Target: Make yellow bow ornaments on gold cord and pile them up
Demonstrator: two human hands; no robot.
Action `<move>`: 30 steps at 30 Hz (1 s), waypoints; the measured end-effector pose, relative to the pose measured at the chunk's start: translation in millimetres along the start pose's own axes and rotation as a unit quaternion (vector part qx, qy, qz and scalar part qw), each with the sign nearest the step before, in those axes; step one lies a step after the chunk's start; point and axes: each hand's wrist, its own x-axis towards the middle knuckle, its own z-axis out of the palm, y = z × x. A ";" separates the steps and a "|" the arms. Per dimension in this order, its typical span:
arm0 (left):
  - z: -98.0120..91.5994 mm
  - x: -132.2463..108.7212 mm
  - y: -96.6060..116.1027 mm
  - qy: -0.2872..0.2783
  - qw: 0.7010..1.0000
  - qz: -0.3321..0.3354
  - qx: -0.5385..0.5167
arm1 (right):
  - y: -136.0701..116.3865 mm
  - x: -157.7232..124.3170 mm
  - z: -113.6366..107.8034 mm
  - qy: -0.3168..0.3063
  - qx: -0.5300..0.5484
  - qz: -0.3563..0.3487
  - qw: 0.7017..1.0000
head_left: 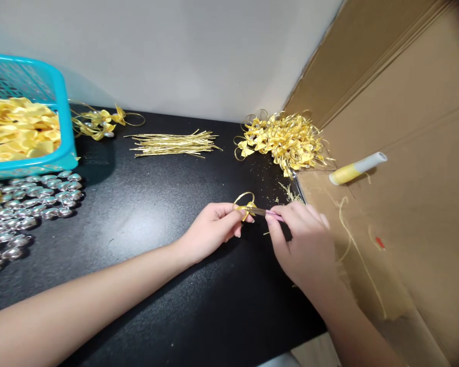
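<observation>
My left hand [218, 224] is closed over the middle of the table, pinching a yellow ribbon bow [247, 208] between thumb and fingers. A loop of gold wire [245, 195] stands up from the bow. From the right, my right hand [302, 234] grips what look like small scissors [260, 210] with pink handles. Their metal tip meets the bow at my left fingertips; whether the blades are apart cannot be made out. My right fingers hide most of the handles.
A turquoise basket [67, 122] of yellow bows stands at left, with silver beads [34, 199] before it. Gold wire strips [176, 143] lie at the back. A heap of wired bows [286, 140] sits by the cardboard [405, 127], where a tube [357, 168] is attached.
</observation>
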 end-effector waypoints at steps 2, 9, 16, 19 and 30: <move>0.6 -0.5 0.6 0.003 1.000 -0.002 0.007 | -0.5 0.8 0.1 0.008 -0.008 -0.003 1.000; 0.5 -0.3 -0.2 -0.001 1.000 0.008 0.018 | -0.9 2.2 1.0 0.013 -0.016 -0.005 1.000; 0.7 0.3 -1.4 -0.003 1.000 0.007 0.012 | -0.3 1.7 0.9 0.007 -0.016 -0.005 1.000; 0.6 0.5 -1.0 -0.002 1.000 0.006 0.013 | -0.2 1.9 1.8 0.009 -0.013 -0.006 1.000; 1.1 0.1 -0.4 -0.003 1.000 0.007 0.008 | 0.7 1.3 3.6 0.019 -0.015 -0.010 1.000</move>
